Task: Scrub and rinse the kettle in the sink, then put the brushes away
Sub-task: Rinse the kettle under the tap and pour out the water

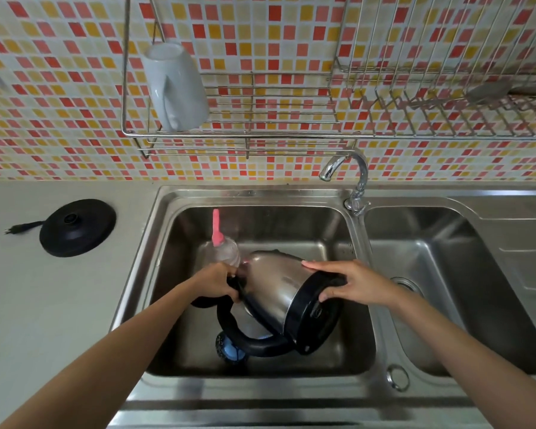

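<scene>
A steel kettle (276, 286) with a black base and black handle lies on its side over the left sink basin (180, 351), base turned toward me. My left hand (218, 281) grips its top rim by the lid. My right hand (350, 281) holds the black base and upper wall. A brush with a pink handle (216, 227) and pale bristles leans in the basin just behind the kettle's mouth. A blue and black round scrubber (228, 346) lies on the basin floor under the kettle handle.
The tap (347, 168) stands between the two basins, no water running. The right basin (446, 258) has a drain strainer. The black kettle base plate (78, 226) with its cord sits on the left counter. A wire rack (260, 119) holds a white mug (175, 88) overhead.
</scene>
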